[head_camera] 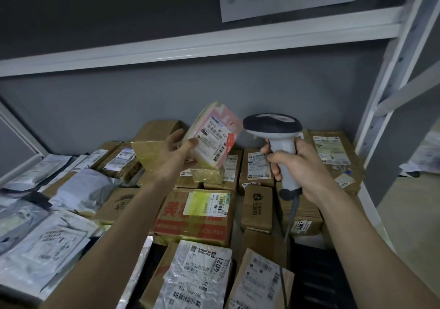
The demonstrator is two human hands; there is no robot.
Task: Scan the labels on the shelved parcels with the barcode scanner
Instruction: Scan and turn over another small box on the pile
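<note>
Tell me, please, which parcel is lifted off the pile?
The pink parcel, tilted in the left hand beside the barcode scanner; the others lie flat.

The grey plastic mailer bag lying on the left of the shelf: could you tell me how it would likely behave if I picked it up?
The grey mailer bag is creased and sagging over the parcels beneath, so it would probably flop and bend. Its glossy film looks slippery, so pinching an edge may work better.

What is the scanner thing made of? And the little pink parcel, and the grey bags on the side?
The scanner looks like hard plastic: smooth, matte, moulded grey and dark shell. The pink parcel seems to be a cardboard box under glossy tape, with a paper label. The grey bags look like thin plastic film, wrinkled and slightly shiny.
</note>
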